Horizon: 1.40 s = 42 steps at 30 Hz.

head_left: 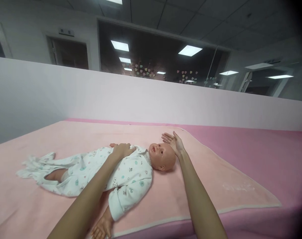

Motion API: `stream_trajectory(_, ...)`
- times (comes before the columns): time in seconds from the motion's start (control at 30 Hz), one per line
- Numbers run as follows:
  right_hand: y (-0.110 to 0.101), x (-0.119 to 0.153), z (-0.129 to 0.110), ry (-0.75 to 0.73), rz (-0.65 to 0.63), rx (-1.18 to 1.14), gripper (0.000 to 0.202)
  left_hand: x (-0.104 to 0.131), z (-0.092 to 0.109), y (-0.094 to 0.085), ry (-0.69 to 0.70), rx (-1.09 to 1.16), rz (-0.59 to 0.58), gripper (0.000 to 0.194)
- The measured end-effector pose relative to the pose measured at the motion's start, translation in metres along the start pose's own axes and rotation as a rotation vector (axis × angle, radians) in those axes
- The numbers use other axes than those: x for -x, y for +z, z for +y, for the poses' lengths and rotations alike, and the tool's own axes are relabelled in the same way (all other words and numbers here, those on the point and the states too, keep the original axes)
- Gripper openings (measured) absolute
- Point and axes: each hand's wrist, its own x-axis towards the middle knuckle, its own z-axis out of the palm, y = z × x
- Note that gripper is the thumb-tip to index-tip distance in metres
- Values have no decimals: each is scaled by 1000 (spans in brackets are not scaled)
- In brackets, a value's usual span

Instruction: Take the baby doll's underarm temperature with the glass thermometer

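Baby doll (131, 169) lies on its back on the pale pink blanket (215, 179), head toward the right. Left hand (122, 150) rests palm-down on the doll's chest, fingers loosely curled, gripping nothing. Right hand (174, 142) is spread flat, fingers extended, touching the top of the doll's head (163, 156).

Your doll (121, 172) lies lengthwise across the middle of the blanket (215, 179), with its loose garment ends trailing toward the left. To the right of its head the blanket and the bed (265, 149) lie bare. The wall (141, 99) closes off the far side, but a bare strip runs between it and the doll.
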Motion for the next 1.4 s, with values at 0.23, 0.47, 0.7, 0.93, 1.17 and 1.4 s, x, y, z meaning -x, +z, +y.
stream_trajectory(0.23,23,12,-17,73,-97,195,40,-5,-3,2,12,-20,4,61)
stream_trajectory(0.47,32,26,-30,174,-237,394,42,-4,-2,0,34,-15,5,61)
stream_trajectory(0.7,33,25,-28,103,-205,407,36,1,2,-4,14,-13,-3,61)
stream_trajectory(0.93,31,26,-26,132,-228,394,38,3,3,-4,27,15,5,60)
stream_trajectory(1.17,29,24,-25,90,-196,382,34,2,1,-3,29,7,4,61)
stream_trajectory(1.4,30,24,-25,101,-205,390,34,1,1,-3,48,11,13,59)
